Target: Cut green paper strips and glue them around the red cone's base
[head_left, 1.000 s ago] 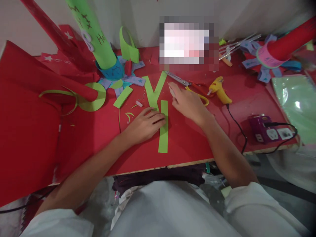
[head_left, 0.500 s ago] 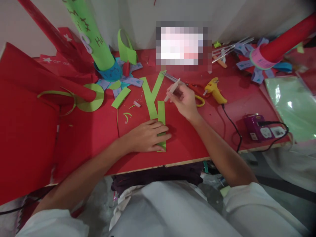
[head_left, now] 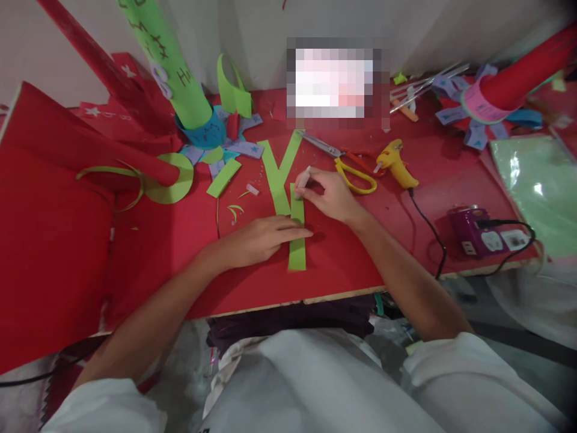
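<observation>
A straight green strip [head_left: 297, 255] lies on the red table beside a green Y-shaped cutout [head_left: 274, 180]. My left hand [head_left: 265, 239] rests across the strip's middle, fingers stretched out, holding nothing. My right hand [head_left: 330, 193] pinches a pale pen-like tool [head_left: 305, 177], its lower end at the strip's top end; the tip is hidden by the fingers. Just behind my right hand lie open scissors [head_left: 356, 177] with yellow and red handles, their blades reaching to the Y's upper right arm.
A yellow glue gun [head_left: 396, 165] and purple power box [head_left: 480, 231] stand to the right. Green and red paper tubes [head_left: 174, 78] rise at the back left. A large red sheet [head_left: 49, 228] stands left; a green plastic-wrapped pack [head_left: 532, 186] lies far right.
My right hand has come down and toward me, bringing the pale tool onto the strip's top. My left hand has shifted slightly, its fingers now closer to level across the strip.
</observation>
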`<move>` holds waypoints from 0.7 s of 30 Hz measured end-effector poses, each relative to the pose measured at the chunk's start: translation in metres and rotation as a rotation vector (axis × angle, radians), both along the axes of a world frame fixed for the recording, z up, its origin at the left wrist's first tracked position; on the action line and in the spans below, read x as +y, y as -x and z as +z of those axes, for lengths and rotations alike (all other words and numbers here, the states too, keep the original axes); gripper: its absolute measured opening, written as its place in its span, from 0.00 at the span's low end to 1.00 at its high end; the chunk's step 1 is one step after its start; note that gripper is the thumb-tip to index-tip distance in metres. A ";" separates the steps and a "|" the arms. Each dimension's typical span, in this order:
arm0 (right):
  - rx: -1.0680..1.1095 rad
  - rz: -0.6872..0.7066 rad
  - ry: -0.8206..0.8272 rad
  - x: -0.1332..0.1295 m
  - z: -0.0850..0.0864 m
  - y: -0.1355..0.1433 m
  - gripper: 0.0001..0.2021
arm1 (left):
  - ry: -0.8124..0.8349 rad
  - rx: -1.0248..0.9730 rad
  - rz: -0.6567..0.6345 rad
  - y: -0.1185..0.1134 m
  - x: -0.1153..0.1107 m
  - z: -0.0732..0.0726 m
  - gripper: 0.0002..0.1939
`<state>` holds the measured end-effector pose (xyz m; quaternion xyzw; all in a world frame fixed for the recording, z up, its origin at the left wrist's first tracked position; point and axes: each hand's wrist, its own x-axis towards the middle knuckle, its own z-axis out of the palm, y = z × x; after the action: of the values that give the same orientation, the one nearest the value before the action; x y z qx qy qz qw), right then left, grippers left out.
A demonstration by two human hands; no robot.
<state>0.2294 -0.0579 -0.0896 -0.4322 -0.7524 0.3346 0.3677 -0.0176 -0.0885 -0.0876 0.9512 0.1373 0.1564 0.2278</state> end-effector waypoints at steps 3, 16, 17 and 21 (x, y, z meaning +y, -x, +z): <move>-0.009 -0.002 0.012 0.000 0.001 0.001 0.23 | -0.043 -0.011 0.002 -0.003 0.000 -0.002 0.22; 0.027 0.010 0.026 0.001 0.001 0.001 0.21 | -0.166 0.124 -0.050 -0.011 -0.013 0.004 0.29; 0.034 0.010 0.021 0.001 0.000 0.000 0.21 | -0.177 0.109 -0.019 -0.013 -0.014 0.002 0.25; 0.051 0.013 0.005 0.002 -0.004 0.000 0.21 | -0.144 -0.001 0.077 -0.016 -0.013 -0.005 0.19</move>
<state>0.2293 -0.0555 -0.0936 -0.4193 -0.7449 0.3498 0.3834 -0.0021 -0.1011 -0.0925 0.9591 0.1620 0.1752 0.1526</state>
